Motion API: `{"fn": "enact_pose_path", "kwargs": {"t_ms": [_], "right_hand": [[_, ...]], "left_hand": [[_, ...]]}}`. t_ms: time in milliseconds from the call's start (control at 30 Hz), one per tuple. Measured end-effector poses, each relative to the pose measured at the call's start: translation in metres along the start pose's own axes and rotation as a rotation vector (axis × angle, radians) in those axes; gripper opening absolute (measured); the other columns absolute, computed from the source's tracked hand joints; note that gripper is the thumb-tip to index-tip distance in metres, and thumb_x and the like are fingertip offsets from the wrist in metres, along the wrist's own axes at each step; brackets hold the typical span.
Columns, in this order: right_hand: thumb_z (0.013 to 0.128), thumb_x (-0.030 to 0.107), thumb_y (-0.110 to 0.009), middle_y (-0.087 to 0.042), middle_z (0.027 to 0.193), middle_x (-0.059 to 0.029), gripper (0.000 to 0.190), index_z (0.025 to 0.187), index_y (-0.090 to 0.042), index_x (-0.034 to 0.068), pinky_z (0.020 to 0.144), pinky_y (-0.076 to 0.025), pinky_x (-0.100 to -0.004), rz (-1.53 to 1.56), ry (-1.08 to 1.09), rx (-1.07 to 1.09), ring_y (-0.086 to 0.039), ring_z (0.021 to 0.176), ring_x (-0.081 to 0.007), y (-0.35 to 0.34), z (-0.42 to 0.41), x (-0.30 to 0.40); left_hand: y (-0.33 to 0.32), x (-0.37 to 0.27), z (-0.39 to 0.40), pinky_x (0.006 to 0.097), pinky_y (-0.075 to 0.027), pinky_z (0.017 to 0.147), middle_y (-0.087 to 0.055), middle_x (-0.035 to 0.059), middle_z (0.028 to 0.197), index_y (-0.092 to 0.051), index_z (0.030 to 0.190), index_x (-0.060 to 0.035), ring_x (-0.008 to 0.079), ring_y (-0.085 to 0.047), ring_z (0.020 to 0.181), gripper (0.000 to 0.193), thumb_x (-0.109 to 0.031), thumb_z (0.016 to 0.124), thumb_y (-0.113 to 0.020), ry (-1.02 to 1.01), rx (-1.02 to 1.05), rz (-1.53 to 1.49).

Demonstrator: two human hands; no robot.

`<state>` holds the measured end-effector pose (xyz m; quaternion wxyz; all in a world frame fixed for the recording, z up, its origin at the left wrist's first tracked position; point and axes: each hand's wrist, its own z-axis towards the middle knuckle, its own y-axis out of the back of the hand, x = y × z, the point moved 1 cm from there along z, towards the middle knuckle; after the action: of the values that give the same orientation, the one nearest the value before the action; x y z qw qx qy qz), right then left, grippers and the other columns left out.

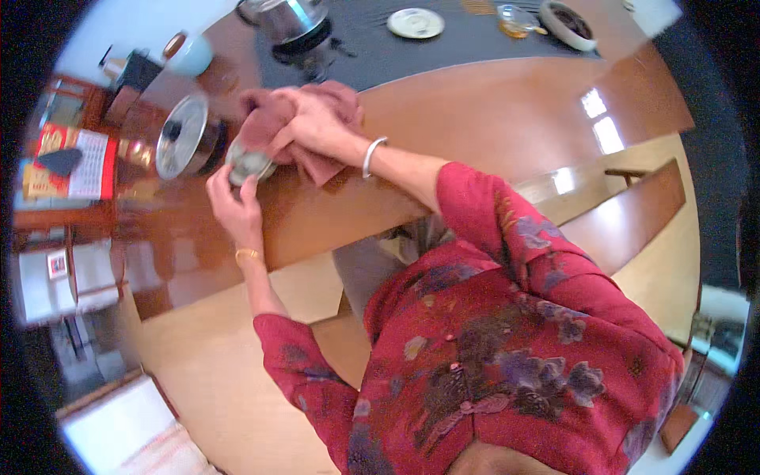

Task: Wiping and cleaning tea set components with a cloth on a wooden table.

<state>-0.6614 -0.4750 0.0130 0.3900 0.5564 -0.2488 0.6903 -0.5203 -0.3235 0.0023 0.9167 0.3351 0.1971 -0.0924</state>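
My left hand [234,202] grips the near rim of a small greenish-grey ceramic dish or cup [254,167], thumb and fingers at its edge. A brownish-pink cloth [323,163] is bunched in my right hand [314,124] and lies against the ceramic piece, hiding its far side. Both hands are close together near the front edge of a glossy brown wooden table [487,107]. Motion blur and the cloth keep the exact shape of the ceramic piece unclear.
Left of my hands stands a pot with a glass lid [185,135], near a pale blue jar [193,54]. On a dark mat [374,59] are a metal kettle or pot [288,21], a pale saucer [415,22], a glass vessel [515,27] and a white bowl [553,21]. A wooden bench [629,217] stands right.
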Motion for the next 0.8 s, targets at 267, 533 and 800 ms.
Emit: {"fn": "enact_pose_path", "kwargs": {"t_ms": [267, 533, 800], "right_hand": [[0.053, 0.009, -0.081, -0.065, 0.095, -0.0089, 0.068, 0.116, -0.056, 0.002, 0.078, -0.048, -0.0283, 0.108, 0.011, -0.011, -0.060, 0.088, -0.0178, -0.004, 0.004, -0.011], [0.051, 0.004, -0.080, -0.065, 0.097, -0.0078, 0.065, 0.112, -0.058, 0.000, 0.079, -0.049, -0.0269, 0.120, 0.018, -0.025, -0.060, 0.090, -0.0171, 0.003, 0.016, -0.015], [0.050, 0.014, -0.081, -0.065, 0.093, -0.0136, 0.069, 0.113, -0.057, 0.003, 0.080, -0.047, -0.0319, 0.110, 0.052, 0.013, -0.061, 0.089, -0.0236, -0.001, 0.014, -0.013]], "left_hand": [[-0.001, 0.000, -0.001, 0.0284, -0.045, 0.062, -0.057, 0.0093, 0.083, -0.058, 0.100, 0.0002, 0.0168, -0.055, 0.068, 0.019, -0.016, 0.090, -0.054, 0.187, -0.080, -0.148], [-0.010, 0.007, 0.005, 0.0317, -0.047, 0.078, -0.062, 0.0128, 0.093, -0.060, 0.102, 0.0002, 0.0220, -0.058, 0.084, 0.019, -0.013, 0.089, -0.054, 0.136, -0.092, -0.051], [-0.002, -0.003, 0.013, 0.0378, -0.039, 0.097, -0.055, 0.0175, 0.119, -0.057, 0.115, 0.0012, 0.0312, -0.051, 0.110, 0.032, -0.017, 0.089, -0.053, -0.030, -0.061, 0.036]]}}
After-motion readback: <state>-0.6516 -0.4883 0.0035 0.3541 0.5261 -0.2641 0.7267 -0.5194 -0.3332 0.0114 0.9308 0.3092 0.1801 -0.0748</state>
